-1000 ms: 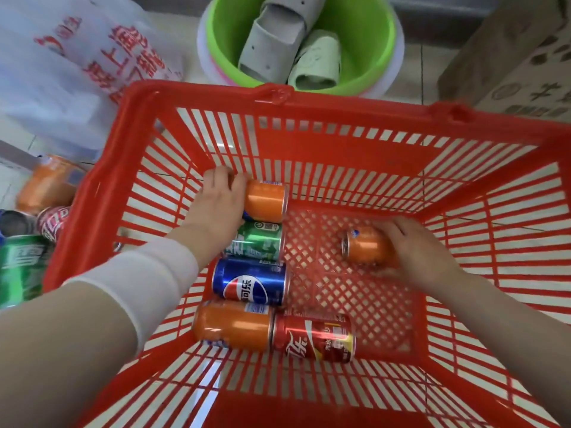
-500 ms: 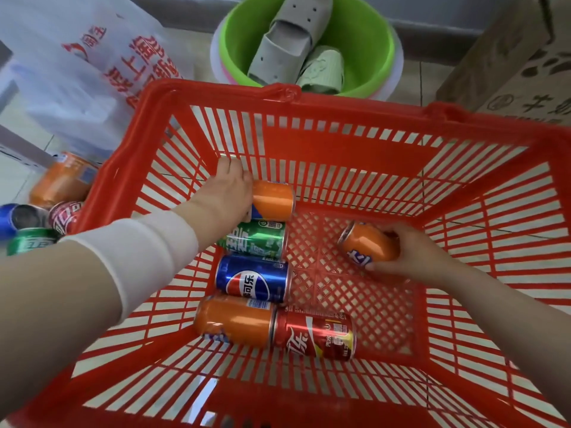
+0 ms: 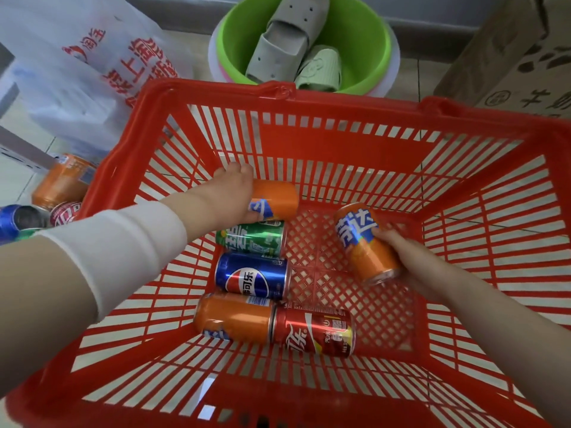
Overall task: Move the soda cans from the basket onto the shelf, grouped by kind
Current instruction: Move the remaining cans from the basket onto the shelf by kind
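We look down into a red basket (image 3: 216,88) on the floor. Our left hand (image 3: 228,196), its wrist in a white sleeve (image 3: 123,251), reaches to the far left corner and curls its fingers round the far orange can (image 3: 278,199), which lies on its side. Our right hand (image 3: 411,257) grips the tilted orange can (image 3: 364,242) at the right of the basket floor; we cannot tell whether it is lifted clear. Nearer to us on the left lie a green can (image 3: 253,239), a blue can (image 3: 253,276), then the near orange can (image 3: 234,316) touching end to end with a red can (image 3: 315,330). Outside the basket on the left sit more cans (image 3: 61,183) and a plastic bag (image 3: 77,57). Beyond the far rim are a green basin (image 3: 370,32) holding slippers (image 3: 284,35), and a cardboard box (image 3: 509,57) at far right.
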`<action>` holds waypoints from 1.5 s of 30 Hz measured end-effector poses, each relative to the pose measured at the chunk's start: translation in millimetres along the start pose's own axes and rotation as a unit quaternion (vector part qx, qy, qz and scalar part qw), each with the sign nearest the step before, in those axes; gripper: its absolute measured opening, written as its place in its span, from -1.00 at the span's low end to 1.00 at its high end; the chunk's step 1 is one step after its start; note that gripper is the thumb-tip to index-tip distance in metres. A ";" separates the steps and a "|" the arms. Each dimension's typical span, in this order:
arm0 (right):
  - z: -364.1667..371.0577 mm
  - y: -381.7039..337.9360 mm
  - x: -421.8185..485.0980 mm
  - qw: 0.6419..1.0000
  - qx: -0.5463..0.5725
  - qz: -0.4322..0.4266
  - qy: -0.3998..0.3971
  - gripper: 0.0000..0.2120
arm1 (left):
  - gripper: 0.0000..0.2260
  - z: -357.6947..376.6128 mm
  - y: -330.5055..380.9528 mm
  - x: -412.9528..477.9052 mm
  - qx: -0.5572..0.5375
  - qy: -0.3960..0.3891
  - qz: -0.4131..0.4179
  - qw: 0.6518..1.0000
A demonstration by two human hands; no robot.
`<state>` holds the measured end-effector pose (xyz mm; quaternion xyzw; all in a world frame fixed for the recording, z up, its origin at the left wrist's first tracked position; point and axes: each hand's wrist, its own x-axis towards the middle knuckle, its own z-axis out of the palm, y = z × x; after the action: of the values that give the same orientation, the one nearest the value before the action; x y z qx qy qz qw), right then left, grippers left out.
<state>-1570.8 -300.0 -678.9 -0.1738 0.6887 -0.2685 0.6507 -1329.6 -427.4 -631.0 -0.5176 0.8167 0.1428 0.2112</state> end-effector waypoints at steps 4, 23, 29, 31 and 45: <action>3.0 -2.5 -5.9 0.998 0.045 -0.012 -0.040 -0.62 | -0.43 -9.6 2.6 -11.0 -0.145 0.024 -0.013 0.989; -1.3 -136.4 -311.9 0.949 0.276 0.042 -0.144 -0.23 | -0.62 -248.6 34.0 -227.0 -0.486 -0.148 -0.020 0.861; -7.4 -218.3 -433.6 0.946 0.273 0.012 -0.176 -0.21 | -0.43 -348.0 50.1 -291.2 -0.580 -0.053 -0.072 0.809; -7.9 -243.7 -470.5 0.948 0.268 -0.003 -0.169 -0.21 | -0.45 -380.2 60.5 -313.7 -0.610 -0.017 -0.078 0.788; 30.9 -324.8 -631.7 0.937 0.318 -0.043 -0.138 -0.12 | -0.20 -526.5 107.7 -415.4 -0.778 0.111 -0.155 0.599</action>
<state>-1517.3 -190.9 21.6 -0.0225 0.4628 -0.4751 0.7481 -1375.2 -293.6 33.4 -0.6170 0.3213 0.6305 -0.3443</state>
